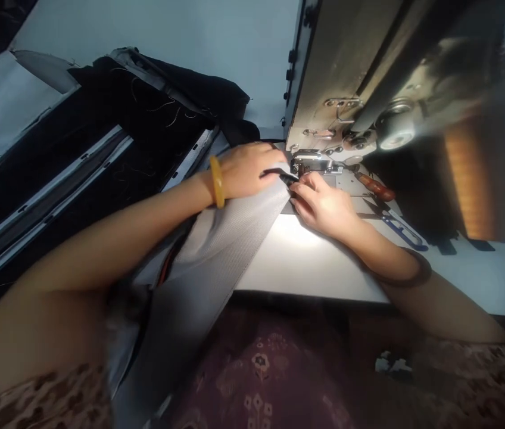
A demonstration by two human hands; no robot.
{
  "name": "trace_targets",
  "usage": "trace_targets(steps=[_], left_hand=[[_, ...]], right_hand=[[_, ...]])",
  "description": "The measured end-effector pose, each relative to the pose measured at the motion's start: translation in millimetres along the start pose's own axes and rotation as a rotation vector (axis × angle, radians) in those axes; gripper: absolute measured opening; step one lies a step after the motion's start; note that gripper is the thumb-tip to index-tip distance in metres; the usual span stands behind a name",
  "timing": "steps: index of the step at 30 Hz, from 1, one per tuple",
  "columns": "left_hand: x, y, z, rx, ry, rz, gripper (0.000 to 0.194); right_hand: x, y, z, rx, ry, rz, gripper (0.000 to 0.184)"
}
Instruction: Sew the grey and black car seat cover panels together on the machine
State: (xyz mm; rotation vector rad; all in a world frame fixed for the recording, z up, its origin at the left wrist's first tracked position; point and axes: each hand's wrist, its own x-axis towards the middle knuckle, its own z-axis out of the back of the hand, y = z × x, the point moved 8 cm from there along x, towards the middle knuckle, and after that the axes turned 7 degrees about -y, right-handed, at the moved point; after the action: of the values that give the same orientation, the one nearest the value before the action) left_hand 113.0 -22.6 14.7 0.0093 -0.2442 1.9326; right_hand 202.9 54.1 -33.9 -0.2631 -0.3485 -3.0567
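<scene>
Under the head of a sewing machine (324,128), both my hands are at one end of a long grey fabric piece (230,238). My left hand (250,170), a yellow bangle at its wrist, is closed on the fabric's upper edge. Just right of it, my right hand (321,202) pinches the dark edge of the same piece close to the presser foot (312,162). The fingertips of the right hand partly hide that edge. From my hands the fabric runs down over the table's front edge towards my lap.
Right of the needle area lie a wooden-handled tool (375,186) and blue-handled thread snips (399,229). Black fabric pieces (145,131) with loose threads and light strips are heaped on the left. The white table (324,262) is lit brightly below my right hand.
</scene>
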Motion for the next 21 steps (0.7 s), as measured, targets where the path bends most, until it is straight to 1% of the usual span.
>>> trace_targets(steps=[2, 4, 6, 8, 10, 12, 14, 16, 17, 18, 19, 20, 21], left_hand=[[-14.1, -1.9, 27.3, 0.088, 0.026, 0.089, 0.04], [-33.5, -5.6, 52.1, 0.235, 0.088, 0.22, 0.052], [-56.7, -8.9, 66.7, 0.375, 0.182, 0.368, 0.066], [-75.8, -16.2, 71.8, 0.461, 0.238, 0.431, 0.073], [-85.2, -26.7, 73.8, 0.494, 0.201, 0.417, 0.071], [-87.0, -37.3, 74.2, 0.495, 0.136, 0.387, 0.068], [-82.4, -48.0, 70.6, 0.475, 0.101, 0.345, 0.063], [-72.2, -59.7, 60.6, 0.44, 0.095, 0.262, 0.057], [-66.3, -65.1, 52.8, 0.415, 0.105, 0.213, 0.055], [-60.8, -69.0, 44.4, 0.398, 0.117, 0.174, 0.053], [-56.2, -71.3, 35.3, 0.394, 0.137, 0.15, 0.052], [-53.0, -72.5, 25.7, 0.401, 0.17, 0.137, 0.048], [-51.3, -72.9, 16.7, 0.414, 0.21, 0.139, 0.04]], right_hand=[[4.2, -3.3, -1.3, 0.12, -0.018, -0.009, 0.037], [10.5, -3.9, -2.7, 0.27, -0.033, -0.018, 0.035], [17.4, -2.4, -3.9, 0.481, -0.039, -0.045, 0.035], [22.4, 0.3, -7.2, 0.779, 0.003, -0.104, 0.038], [22.6, 3.6, -13.2, 1.072, 0.115, -0.188, 0.034], [17.8, 6.3, -15.5, 1.228, 0.239, -0.238, 0.026], [9.6, 6.6, -13.4, 1.22, 0.344, -0.233, 0.022], [0.9, 7.7, -8.9, 1.102, 0.415, -0.157, 0.022], [-2.5, 8.4, -6.5, 1.008, 0.42, -0.106, 0.022], [-4.7, 8.9, -3.9, 0.889, 0.394, -0.054, 0.022], [-5.6, 9.3, -1.1, 0.744, 0.336, -0.005, 0.022], [-5.9, 10.0, 1.5, 0.596, 0.262, 0.032, 0.023], [-6.4, 11.1, 2.7, 0.466, 0.197, 0.053, 0.024]])
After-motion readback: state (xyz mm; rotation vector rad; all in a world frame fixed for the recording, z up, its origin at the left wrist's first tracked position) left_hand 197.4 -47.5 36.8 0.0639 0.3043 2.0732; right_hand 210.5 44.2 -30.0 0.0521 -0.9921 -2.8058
